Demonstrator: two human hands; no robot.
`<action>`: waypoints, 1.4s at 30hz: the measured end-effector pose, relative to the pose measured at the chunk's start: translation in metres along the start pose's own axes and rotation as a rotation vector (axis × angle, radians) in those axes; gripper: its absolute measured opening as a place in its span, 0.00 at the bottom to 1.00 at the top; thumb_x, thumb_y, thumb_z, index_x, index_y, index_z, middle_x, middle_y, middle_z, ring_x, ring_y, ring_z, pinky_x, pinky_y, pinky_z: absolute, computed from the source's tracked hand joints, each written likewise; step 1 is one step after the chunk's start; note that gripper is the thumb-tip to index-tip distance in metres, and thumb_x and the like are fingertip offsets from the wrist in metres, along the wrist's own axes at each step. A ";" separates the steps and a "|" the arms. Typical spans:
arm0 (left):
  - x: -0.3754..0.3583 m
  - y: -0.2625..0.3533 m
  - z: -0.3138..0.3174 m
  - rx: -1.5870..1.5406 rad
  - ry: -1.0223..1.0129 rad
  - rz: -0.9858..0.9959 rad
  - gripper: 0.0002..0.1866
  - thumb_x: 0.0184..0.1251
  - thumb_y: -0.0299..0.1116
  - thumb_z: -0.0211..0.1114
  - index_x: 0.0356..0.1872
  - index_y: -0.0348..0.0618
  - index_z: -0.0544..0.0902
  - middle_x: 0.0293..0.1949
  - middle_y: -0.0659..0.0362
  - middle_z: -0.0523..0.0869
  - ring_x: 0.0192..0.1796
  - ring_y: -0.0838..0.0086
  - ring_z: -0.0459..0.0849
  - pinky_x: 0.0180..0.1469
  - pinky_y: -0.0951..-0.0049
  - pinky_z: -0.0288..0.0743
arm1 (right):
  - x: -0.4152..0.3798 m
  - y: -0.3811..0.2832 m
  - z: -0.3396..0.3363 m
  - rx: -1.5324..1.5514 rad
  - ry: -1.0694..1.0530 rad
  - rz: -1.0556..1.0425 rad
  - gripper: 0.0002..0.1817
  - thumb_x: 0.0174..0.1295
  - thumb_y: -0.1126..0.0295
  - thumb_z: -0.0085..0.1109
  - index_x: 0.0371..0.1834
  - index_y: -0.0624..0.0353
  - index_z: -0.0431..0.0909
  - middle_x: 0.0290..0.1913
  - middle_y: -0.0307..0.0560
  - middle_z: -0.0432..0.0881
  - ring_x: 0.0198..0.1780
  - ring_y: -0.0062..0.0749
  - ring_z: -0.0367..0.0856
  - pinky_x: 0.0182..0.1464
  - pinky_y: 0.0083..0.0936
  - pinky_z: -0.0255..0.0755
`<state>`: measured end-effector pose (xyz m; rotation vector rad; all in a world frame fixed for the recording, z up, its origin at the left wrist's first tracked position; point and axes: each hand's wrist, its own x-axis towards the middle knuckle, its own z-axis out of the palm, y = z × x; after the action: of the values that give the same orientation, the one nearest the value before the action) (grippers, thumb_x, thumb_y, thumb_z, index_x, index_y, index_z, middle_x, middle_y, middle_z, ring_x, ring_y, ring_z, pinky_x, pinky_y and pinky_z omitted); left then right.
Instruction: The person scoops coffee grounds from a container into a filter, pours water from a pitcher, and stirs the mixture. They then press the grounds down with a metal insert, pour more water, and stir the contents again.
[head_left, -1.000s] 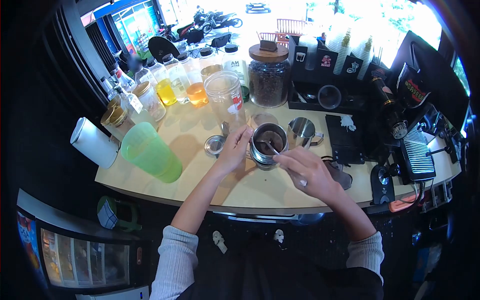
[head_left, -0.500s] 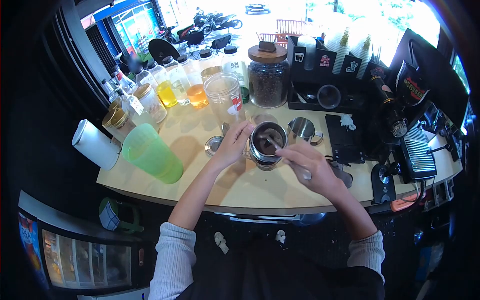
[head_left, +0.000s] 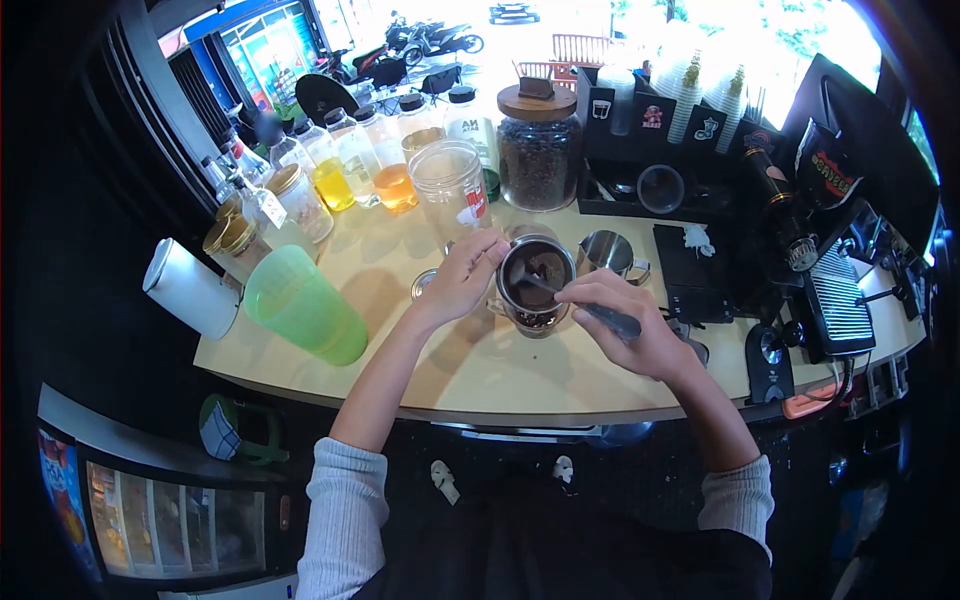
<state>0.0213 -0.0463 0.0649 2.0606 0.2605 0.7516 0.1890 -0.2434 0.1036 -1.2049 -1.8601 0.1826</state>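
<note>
A pale bench (head_left: 450, 385) curves around in front of you, dark floor below. On it, near the front edge, stands the round container (head_left: 525, 306) with dark contents. Your right hand (head_left: 640, 310) has its fingers wrapped on a spoon (head_left: 617, 322), whose bowl dips inside the container. Your left hand (head_left: 460, 277) has its fingers pinched at the container's left rim. To your left leans a pale green pitcher (head_left: 305, 305); just right of the container sits a steel mug (head_left: 610, 250). Farther back rise a tall clear jar (head_left: 448, 190) and a wooden-lidded jar of dark beans (head_left: 540, 165), then a row of bottles; motorcycles (head_left: 435, 40) stand outside, beyond the bench.
</note>
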 end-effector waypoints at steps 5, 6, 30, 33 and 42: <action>0.002 0.004 -0.002 0.049 0.042 0.082 0.15 0.75 0.37 0.50 0.30 0.35 0.69 0.25 0.57 0.66 0.32 0.74 0.67 0.38 0.71 0.64 | 0.005 0.001 -0.006 0.123 -0.008 0.037 0.08 0.64 0.77 0.54 0.45 0.63 0.77 0.40 0.50 0.79 0.42 0.37 0.78 0.47 0.30 0.72; 0.003 0.006 -0.001 0.048 0.027 0.066 0.15 0.75 0.36 0.51 0.30 0.34 0.68 0.25 0.57 0.66 0.32 0.72 0.67 0.39 0.70 0.64 | 0.006 0.000 -0.005 0.151 0.026 0.081 0.08 0.66 0.77 0.52 0.45 0.63 0.77 0.39 0.49 0.80 0.42 0.34 0.79 0.47 0.29 0.71; 0.003 0.033 -0.003 0.261 0.047 0.180 0.12 0.70 0.31 0.55 0.29 0.33 0.70 0.25 0.52 0.68 0.34 0.62 0.69 0.41 0.64 0.65 | 0.026 0.010 -0.022 0.153 -0.065 0.181 0.13 0.69 0.71 0.45 0.36 0.67 0.78 0.35 0.49 0.81 0.38 0.33 0.79 0.45 0.28 0.70; 0.003 0.033 -0.001 0.262 0.047 0.186 0.12 0.70 0.31 0.55 0.29 0.33 0.70 0.26 0.51 0.69 0.34 0.61 0.69 0.42 0.64 0.65 | 0.028 0.004 -0.024 0.037 -0.121 0.121 0.13 0.69 0.71 0.45 0.35 0.68 0.78 0.35 0.50 0.82 0.39 0.35 0.79 0.46 0.29 0.71; 0.003 0.028 0.001 0.273 0.033 0.186 0.11 0.70 0.32 0.55 0.30 0.34 0.72 0.27 0.51 0.71 0.35 0.59 0.70 0.43 0.63 0.65 | 0.027 -0.001 -0.026 0.013 -0.121 0.158 0.13 0.68 0.71 0.47 0.33 0.69 0.79 0.34 0.51 0.82 0.39 0.39 0.81 0.45 0.31 0.71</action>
<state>0.0215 -0.0624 0.0884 2.3562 0.2000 0.9046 0.2040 -0.2309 0.1355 -1.3587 -1.8631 0.3617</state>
